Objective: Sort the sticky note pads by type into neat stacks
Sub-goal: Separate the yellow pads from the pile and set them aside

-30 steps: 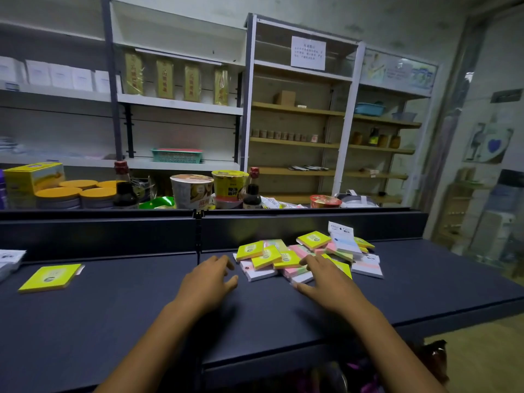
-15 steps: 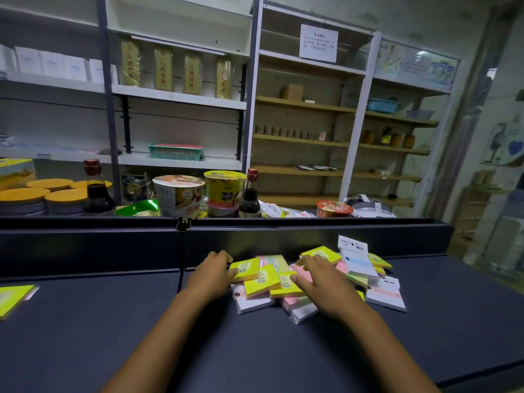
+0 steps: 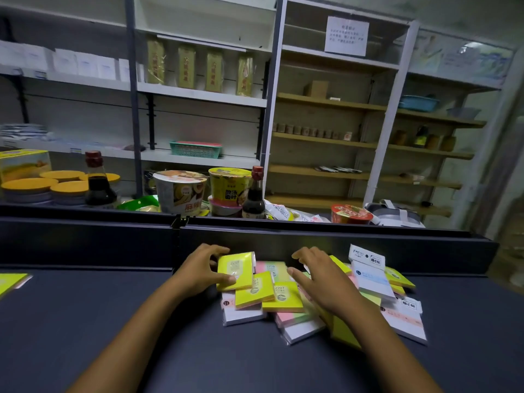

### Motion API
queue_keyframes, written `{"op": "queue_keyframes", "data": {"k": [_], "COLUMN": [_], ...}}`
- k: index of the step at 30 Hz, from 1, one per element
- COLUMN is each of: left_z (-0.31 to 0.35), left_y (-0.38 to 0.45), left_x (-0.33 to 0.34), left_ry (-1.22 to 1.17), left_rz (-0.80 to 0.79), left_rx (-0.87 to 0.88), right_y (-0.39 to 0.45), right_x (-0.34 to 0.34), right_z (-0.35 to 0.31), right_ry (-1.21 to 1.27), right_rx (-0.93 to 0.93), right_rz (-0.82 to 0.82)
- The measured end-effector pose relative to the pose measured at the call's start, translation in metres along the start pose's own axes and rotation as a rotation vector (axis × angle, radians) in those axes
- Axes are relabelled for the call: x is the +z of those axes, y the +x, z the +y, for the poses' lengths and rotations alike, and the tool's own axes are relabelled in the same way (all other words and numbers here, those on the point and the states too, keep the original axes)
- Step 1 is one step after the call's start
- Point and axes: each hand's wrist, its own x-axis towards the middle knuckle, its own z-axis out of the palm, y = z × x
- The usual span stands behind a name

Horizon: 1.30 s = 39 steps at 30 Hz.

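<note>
A loose pile of sticky note pads [image 3: 283, 299] lies on the dark counter [image 3: 113, 321]: yellow, pink-and-green and white ones mixed. My left hand [image 3: 201, 268] pinches a yellow pad [image 3: 235, 270] at the pile's left end, thumb on its near edge, fingers over its far edge, and the pad is tilted up. My right hand [image 3: 323, 279] lies over the middle of the pile with fingers spread and slightly bent, touching the pads. White pads [image 3: 368, 276] sit at the right. A lone yellow pad [image 3: 11, 282] lies at the far left edge.
A raised dark ledge [image 3: 312, 239] runs along the back of the counter just behind the pile. Behind it stand noodle cups [image 3: 181, 191], soy sauce bottles [image 3: 99, 180] and yellow-lidded tubs [image 3: 28, 188]. Shelving fills the background.
Both hands moved forward onto the pile. My left hand took hold of the yellow pad at the left end and tipped it up. The camera moved closer.
</note>
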Motion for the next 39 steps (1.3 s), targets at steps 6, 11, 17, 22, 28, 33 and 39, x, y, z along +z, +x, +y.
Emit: {"op": "queue_keyframes", "data": {"k": [6,11,17,22,28,33,39], "left_z": [0.023,0.035,0.025,0.021,0.021,0.020,0.020], "left_y": [-0.020,-0.040,-0.063,-0.063,-0.063,-0.063,-0.064], "left_x": [-0.006,-0.017,-0.020,-0.024,-0.025,-0.026,-0.026], "left_ry": [-0.263,-0.465,-0.724,-0.812,-0.820,-0.845,-0.882], "left_rz": [0.163,0.292,0.353,0.355,0.353,0.347,0.330], "left_rx": [0.066,0.085,0.002,-0.017,-0.050,-0.080,-0.075], "right_y": [0.002,0.003,0.004,0.005,0.017,0.021,0.013], "right_x": [0.004,0.003,0.006,0.010,0.011,0.014,0.014], "right_z": [-0.005,-0.014,-0.025,-0.029,-0.029,-0.028,-0.035], "right_ry": [0.055,0.099,0.150,0.146,0.116,0.092,0.194], "right_rx": [-0.048,-0.090,-0.117,-0.071,-0.003,0.016,0.009], "right_rz": [0.022,0.001,-0.055,-0.195,-0.341,-0.369,-0.260]}}
